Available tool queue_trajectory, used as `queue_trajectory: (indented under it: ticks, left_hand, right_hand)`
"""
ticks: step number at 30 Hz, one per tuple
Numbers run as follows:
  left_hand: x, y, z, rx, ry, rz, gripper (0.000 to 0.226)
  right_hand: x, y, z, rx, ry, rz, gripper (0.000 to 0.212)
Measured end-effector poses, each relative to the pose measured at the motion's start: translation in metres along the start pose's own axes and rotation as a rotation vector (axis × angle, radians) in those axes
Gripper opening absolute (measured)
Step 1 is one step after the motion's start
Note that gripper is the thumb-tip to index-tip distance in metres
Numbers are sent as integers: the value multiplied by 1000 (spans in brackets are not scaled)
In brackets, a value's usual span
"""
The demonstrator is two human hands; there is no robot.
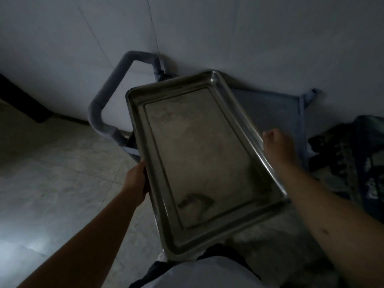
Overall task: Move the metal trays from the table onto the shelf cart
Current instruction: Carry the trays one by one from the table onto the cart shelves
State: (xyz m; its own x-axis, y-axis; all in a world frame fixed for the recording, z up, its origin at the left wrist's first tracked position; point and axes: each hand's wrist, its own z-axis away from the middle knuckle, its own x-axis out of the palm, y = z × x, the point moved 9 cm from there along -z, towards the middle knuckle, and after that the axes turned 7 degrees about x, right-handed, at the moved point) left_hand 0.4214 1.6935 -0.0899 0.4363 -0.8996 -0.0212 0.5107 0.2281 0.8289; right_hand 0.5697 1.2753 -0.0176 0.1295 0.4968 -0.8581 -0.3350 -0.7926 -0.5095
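A rectangular metal tray (199,154), empty and dull grey, is held in the air in front of me, its far end over the shelf cart. My left hand (136,183) grips its left long rim. My right hand (279,147) is at the right long rim, fingers curled under the edge. The blue shelf cart (276,115) stands against the white wall, its top shelf partly hidden by the tray. The tray's near end hangs over my lap area.
The cart's padded grey handle (108,90) loops out to the left. A dark patterned bundle (349,154) lies right of the cart. Pale tiled floor (52,173) spreads to the left. The room is dim.
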Motion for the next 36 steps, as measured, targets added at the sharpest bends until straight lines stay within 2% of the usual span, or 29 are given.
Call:
queue_trajectory:
  ticks: [2, 5, 7, 9, 11, 13, 16, 19, 23, 25, 29, 31, 34, 36]
  left_hand:
    - [0, -5, 0, -7, -90, -6, 35]
    - [-2, -17, 7, -55, -212, -20, 33]
    - [-2, -21, 12, -54, -303, -39, 30]
    - [-2, -25, 20, -42, -372, -60, 28]
    - [-2, -28, 28, -44, -434, -84, 25]
    - [-1, -30, 36, -35, -501, -141, 23]
    - [0, -27, 40, -5, -564, -176, 23]
    - [5, -26, 42, -7, -603, -104, 19]
    - [23, -36, 52, -48, -576, -33, 16]
    - [39, -42, 60, -74, -562, -12, 14]
    - [86, -49, 73, -112, -575, 25, 14]
    - [112, -51, 75, -134, -576, 47, 13]
    - [141, -58, 73, -176, -522, 25, 3]
    - [161, -59, 68, -182, -504, 52, 4]
  right_hand:
    - [-24, 18, 62, 45, 226, -12, 26]
    - [-28, 64, 175, 351, 437, -172, 47]
    - [2, 90, 237, 581, 381, -417, 44]
    - [47, 90, 280, 733, 178, -761, 35]
    - [75, 72, 310, 804, 19, -991, 30]
    - [82, 55, 319, 777, -5, -1022, 25]
    - [81, 43, 318, 793, 32, -1080, 17]
    - [81, 48, 314, 828, 42, -1052, 22]
    - [59, 66, 293, 826, 103, -966, 25]
    - [49, 80, 275, 840, 93, -944, 18]
    - [28, 117, 218, 833, 103, -861, 16]
    - [21, 130, 180, 809, 88, -788, 22]
    - [15, 139, 125, 793, 15, -686, 31]
    - [16, 142, 88, 799, -60, -609, 33]
